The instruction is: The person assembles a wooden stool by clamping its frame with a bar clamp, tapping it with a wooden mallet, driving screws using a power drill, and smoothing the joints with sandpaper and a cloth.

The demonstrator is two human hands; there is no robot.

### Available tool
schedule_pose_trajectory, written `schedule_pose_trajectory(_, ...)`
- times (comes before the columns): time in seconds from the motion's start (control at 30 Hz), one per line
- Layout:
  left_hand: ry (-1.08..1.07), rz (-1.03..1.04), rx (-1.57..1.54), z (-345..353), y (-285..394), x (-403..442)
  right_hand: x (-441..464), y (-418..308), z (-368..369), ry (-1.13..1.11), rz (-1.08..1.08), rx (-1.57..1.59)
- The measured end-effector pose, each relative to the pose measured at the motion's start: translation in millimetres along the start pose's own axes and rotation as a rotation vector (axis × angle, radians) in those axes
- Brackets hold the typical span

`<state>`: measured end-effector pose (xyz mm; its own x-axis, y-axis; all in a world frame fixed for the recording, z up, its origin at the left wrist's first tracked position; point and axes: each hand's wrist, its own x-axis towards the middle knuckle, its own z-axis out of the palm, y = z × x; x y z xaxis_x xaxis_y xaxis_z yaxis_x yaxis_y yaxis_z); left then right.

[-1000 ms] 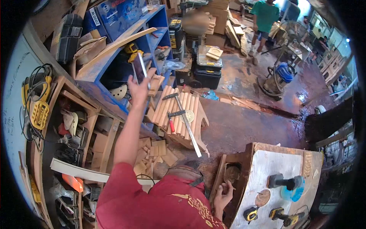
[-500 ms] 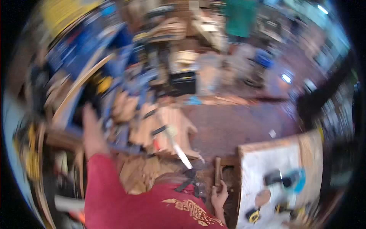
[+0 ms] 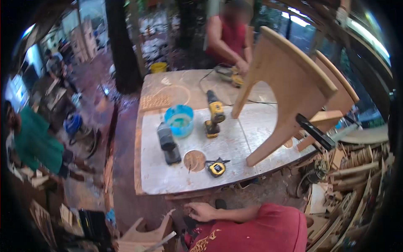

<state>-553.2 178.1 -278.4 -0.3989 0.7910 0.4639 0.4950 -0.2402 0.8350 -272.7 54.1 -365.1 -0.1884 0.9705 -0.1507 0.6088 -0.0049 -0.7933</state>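
Observation:
My right hand point(image 3: 201, 212) is low in the view, just below the workbench's near edge. Its fingers are loosely curved and apart, with nothing visible in them. Nearby on the bench point(image 3: 235, 145) lie a tape measure point(image 3: 217, 168), a dark-bodied power tool point(image 3: 168, 144), a yellow and black drill point(image 3: 215, 111) and a blue tub point(image 3: 179, 119). A curved wooden frame point(image 3: 285, 80) stands at the bench's right side, with a black clamp point(image 3: 315, 132) on it. My left hand is out of view.
Across the bench a person in red point(image 3: 228, 40) has their hands at a yellow power tool point(image 3: 230, 75). Another person in green point(image 3: 35, 138) stands at the left, near a blue vacuum point(image 3: 73, 124). Wood pieces point(image 3: 348, 197) are piled at the right; a slatted wooden piece point(image 3: 145, 237) is below.
The view has swung right from the shelves to the workbench. My left hand, earlier raised at the shelf with a phone-like object, has left the view. My right hand now appears left of its shoulder.

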Motion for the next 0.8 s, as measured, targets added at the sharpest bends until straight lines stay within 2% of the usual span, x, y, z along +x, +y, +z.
schedule_pose_trajectory(0.17,-0.136,0.075,-0.145,28.9,29.9,-19.4,-39.8,6.2,-6.8,0.123,0.026,-0.029)
schedule_pose_trajectory(0.3,-0.183,0.144,-0.278,48.7,64.3,-43.6,-86.1,1.3,-45.0,0.116,0.110,-0.006)
schedule_pose_trajectory(0.57,-0.167,0.398,-0.713,58.7,164.1,-106.0,-211.8,52.9,-130.2,0.530,0.114,-0.029)
schedule_pose_trajectory(0.63,-0.293,0.462,-0.897,77.7,196.7,-134.3,-264.0,67.4,-167.5,0.606,0.158,-0.016)
schedule_pose_trajectory(0.67,-0.479,0.551,-0.995,102.5,212.9,-146.6,-298.9,79.4,-188.1,0.643,0.193,-0.016)
schedule_pose_trajectory(0.7,-0.454,0.383,-0.852,126.1,282.3,-198.3,-355.6,110.4,-237.7,0.718,0.257,-0.040)
schedule_pose_trajectory(0.73,-0.527,0.206,-0.715,139.8,336.0,-217.5,-406.9,126.6,-244.3,0.839,0.394,-0.001)
schedule_pose_trajectory(0.77,-0.570,0.191,-0.861,152.3,358.9,-224.7,-445.9,164.8,-259.2,0.927,0.377,-0.161)
schedule_pose_trajectory(0.8,-0.613,0.178,-1.017,168.9,374.9,-233.5,-482.1,173.0,-283.9,1.033,0.381,-0.182)
